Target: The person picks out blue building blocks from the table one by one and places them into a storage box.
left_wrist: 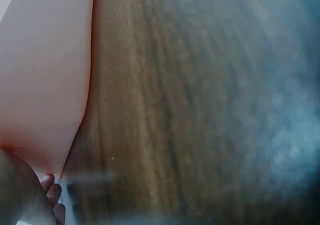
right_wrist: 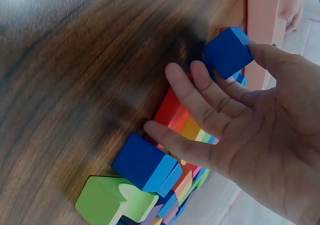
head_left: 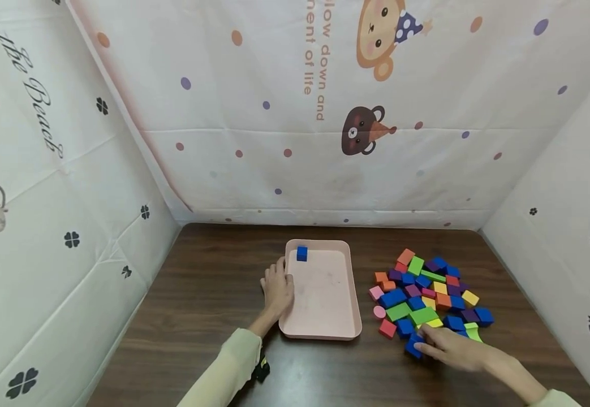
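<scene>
A pale pink tray (head_left: 322,337) lies on the table, with one blue cube (head_left: 302,254) at its far left corner. My left hand (head_left: 276,289) holds the tray's left edge, its thumb over the rim and its fingers along the outer side. On the right, my right hand (head_left: 455,347) pinches a blue block (right_wrist: 228,53) between thumb and forefinger at the near edge of a pile of coloured blocks (head_left: 417,303). The other fingers of that hand stay spread beside a red block (right_wrist: 171,107) and another blue block (right_wrist: 142,160).
Brown wood-grain table (head_left: 213,282) surrounds the tray and the pile. A small black object (head_left: 262,369) lies by the left forearm. Printed white cloth walls (head_left: 254,169) enclose the back and both sides.
</scene>
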Demonstrator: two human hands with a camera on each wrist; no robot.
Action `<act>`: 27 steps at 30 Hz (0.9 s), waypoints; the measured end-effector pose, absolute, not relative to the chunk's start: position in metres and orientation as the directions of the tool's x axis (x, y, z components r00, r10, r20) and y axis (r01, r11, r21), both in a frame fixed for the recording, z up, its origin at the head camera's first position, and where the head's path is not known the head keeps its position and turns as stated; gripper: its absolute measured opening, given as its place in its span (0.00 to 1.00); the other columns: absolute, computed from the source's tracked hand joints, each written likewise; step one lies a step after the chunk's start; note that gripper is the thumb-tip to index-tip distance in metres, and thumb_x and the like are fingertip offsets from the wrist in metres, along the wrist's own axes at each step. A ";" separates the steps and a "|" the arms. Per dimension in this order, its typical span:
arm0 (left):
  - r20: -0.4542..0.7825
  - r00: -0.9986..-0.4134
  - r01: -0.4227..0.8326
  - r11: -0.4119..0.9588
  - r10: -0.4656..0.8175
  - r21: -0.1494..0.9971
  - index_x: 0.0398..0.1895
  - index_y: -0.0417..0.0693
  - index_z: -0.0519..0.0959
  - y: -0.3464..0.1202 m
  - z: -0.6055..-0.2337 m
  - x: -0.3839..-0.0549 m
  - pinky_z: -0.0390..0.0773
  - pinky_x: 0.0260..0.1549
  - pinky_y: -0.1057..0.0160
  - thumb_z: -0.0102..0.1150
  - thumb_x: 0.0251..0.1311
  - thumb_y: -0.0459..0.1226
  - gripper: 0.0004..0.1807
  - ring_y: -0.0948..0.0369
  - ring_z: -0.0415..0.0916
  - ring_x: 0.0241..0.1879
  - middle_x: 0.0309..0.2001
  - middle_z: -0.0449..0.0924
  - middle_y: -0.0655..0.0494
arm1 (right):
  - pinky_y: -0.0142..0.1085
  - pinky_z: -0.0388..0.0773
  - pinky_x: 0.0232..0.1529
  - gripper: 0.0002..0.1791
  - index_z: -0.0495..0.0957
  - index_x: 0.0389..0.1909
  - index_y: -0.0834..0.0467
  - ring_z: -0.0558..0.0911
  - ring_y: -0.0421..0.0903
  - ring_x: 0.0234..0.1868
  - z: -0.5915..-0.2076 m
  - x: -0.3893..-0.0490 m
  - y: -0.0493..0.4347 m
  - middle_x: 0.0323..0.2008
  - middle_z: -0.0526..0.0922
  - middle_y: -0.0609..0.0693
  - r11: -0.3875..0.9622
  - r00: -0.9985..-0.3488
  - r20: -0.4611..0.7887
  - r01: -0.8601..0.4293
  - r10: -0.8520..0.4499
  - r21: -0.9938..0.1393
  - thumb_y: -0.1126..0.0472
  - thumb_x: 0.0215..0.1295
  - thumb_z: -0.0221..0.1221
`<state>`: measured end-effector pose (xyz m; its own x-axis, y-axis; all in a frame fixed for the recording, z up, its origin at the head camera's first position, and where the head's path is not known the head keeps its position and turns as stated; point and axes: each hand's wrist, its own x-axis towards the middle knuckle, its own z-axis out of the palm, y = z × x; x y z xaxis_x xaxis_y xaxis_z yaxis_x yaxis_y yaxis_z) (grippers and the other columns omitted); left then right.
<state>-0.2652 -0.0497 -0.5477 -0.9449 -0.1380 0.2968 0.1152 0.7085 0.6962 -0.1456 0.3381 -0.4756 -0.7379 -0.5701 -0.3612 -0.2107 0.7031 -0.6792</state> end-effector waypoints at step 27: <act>0.275 -0.952 0.099 0.710 -0.138 0.697 0.69 0.39 0.71 -0.046 -0.548 -0.263 0.80 0.43 0.46 0.52 0.67 0.27 0.26 0.46 0.75 0.49 0.52 0.74 0.38 | 0.29 0.81 0.32 0.15 0.84 0.43 0.66 0.82 0.37 0.31 -0.387 -0.283 0.229 0.34 0.87 0.52 0.663 -0.720 -0.035 -0.619 -0.694 -0.421 0.60 0.62 0.70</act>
<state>-0.2627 -0.0458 -0.5482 -0.9515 -0.1376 0.2751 0.0987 0.7104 0.6968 -0.2827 0.2293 -0.3867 -0.7195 -0.6936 -0.0345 -0.6191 0.6632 -0.4206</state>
